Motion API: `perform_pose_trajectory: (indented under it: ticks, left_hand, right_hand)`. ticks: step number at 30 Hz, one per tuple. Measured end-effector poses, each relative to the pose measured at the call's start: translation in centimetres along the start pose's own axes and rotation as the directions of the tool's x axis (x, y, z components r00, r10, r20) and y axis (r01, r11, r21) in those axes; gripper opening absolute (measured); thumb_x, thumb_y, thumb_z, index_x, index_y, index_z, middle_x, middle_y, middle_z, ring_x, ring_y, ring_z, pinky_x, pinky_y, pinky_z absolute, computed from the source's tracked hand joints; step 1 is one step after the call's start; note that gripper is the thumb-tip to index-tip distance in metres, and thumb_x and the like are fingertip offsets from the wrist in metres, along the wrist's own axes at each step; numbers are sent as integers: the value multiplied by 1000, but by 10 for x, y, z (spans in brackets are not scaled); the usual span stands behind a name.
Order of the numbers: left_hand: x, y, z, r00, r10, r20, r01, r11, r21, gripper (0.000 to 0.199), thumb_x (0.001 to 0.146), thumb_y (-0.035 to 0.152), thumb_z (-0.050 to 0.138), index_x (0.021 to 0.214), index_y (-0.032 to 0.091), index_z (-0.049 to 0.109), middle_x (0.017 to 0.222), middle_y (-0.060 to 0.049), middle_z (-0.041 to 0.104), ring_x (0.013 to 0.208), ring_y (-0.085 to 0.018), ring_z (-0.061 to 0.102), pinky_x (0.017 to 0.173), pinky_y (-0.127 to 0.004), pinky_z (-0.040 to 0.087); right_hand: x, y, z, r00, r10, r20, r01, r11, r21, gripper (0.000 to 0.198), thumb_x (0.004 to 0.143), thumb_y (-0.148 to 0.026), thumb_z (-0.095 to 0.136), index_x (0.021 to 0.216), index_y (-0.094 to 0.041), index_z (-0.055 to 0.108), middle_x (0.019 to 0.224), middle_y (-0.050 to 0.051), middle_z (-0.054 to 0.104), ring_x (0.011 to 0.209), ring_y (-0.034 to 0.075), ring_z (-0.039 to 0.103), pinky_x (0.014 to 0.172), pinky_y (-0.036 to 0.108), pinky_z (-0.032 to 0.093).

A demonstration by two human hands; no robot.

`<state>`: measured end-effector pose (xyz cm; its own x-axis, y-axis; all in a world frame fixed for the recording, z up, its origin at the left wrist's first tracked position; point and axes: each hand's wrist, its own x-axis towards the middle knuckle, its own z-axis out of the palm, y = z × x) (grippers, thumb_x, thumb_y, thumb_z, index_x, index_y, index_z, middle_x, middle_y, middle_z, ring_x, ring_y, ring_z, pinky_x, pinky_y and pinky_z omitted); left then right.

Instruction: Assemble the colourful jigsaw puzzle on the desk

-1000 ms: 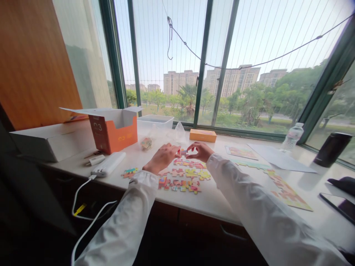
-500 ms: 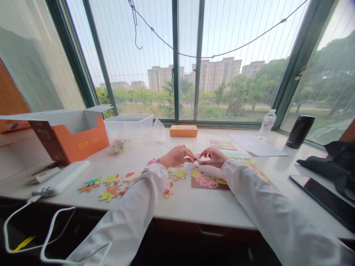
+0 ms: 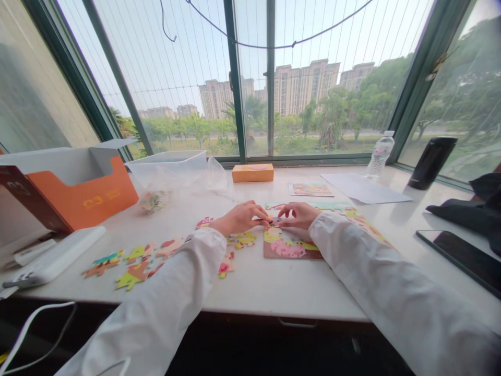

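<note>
A partly joined jigsaw puzzle [image 3: 287,249] lies flat on the white table, its right part hidden by my right sleeve. At its upper left, my left hand [image 3: 243,217] has its fingertips closed on a small puzzle piece [image 3: 274,221]. My right hand [image 3: 298,215] pinches the same piece from the other side, thumb and forefinger curved in; the fingers cover most of it. Loose yellow puzzle pieces [image 3: 243,239] lie just below my left hand. A red and pink piece [image 3: 226,265] is beside my left sleeve, with several more loose pieces [image 3: 135,272] further left.
At the left stand an orange box [image 3: 90,196], a white power bank [image 3: 62,256] and a clear plastic bin [image 3: 168,163]. Behind the puzzle are a small orange box [image 3: 252,173] and a picture card [image 3: 310,189]. A bottle [image 3: 380,155], black tumbler [image 3: 432,163] and phone [image 3: 462,258] are at right.
Both hands have lowered the small piece onto the puzzle's upper left, where they were holding it slightly above. The camera view has tilted down and shifted right.
</note>
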<state>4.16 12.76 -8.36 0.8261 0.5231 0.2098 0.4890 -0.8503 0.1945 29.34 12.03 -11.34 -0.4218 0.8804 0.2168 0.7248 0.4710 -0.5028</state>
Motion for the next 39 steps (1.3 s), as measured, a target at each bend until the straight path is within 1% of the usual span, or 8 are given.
perform_pose_trajectory:
  ticks: [10,14,17,19,22,29,34,39]
  left_hand:
    - [3,0,3,999,-24,-26,21,995,-102,21,89,32,65,107,31,76,107,-2,72,95,-16,61,90,-27,44]
    - [2,0,3,998,-34,-53,27,991,-130,19,87,29,68,104,30,77,106,-3,70,94,-16,62,88,-27,45]
    - [2,0,3,998,-44,-48,38,992,-122,19,86,26,69,102,30,78,103,-3,70,94,-16,62,88,-26,44]
    - [2,1,3,998,-43,-42,38,992,-119,19,86,27,68,102,30,77,102,-2,70,93,-16,62,87,-26,44]
    - [2,1,3,999,-37,-35,33,994,-108,18,88,30,66,103,30,77,102,-3,69,93,-16,62,86,-26,44]
    - [0,7,0,997,-66,-48,65,998,-23,18,87,31,67,103,30,76,100,-3,70,93,-18,60,84,-27,44]
    - [-2,9,-3,995,-53,-89,56,998,36,24,89,36,65,111,30,73,104,-3,71,95,-19,60,84,-28,44]
    - [-3,6,-3,993,-70,-98,75,996,47,23,87,36,67,109,30,73,103,-2,72,94,-19,60,84,-29,44]
  right_hand:
    - [0,2,3,999,28,47,-30,999,39,39,69,-52,74,94,-21,71,88,1,69,71,13,56,67,25,43]
    - [0,-1,2,999,50,21,-52,996,72,38,70,-50,74,94,-21,71,88,1,69,72,13,56,68,25,44]
    - [-1,-5,1,997,67,-36,-64,995,71,39,72,-50,73,97,-20,72,84,2,68,71,14,56,66,25,43]
    - [-1,-7,1,997,59,-50,-56,997,54,35,72,-46,74,96,-21,73,82,1,67,71,13,56,67,25,43]
    - [-1,-7,4,998,58,-34,-57,998,25,28,72,-40,74,94,-23,73,80,-1,67,70,13,55,68,25,43]
    - [-1,-6,5,998,50,-26,-50,999,9,26,73,-39,73,94,-23,74,79,-1,68,69,12,54,66,23,42]
    - [-2,-5,4,999,41,-36,-41,999,5,27,73,-40,74,94,-23,74,79,-2,68,68,12,53,66,23,41]
    - [-3,-5,5,998,47,-42,-46,999,21,26,74,-40,73,93,-22,74,78,-2,67,68,11,52,66,24,41]
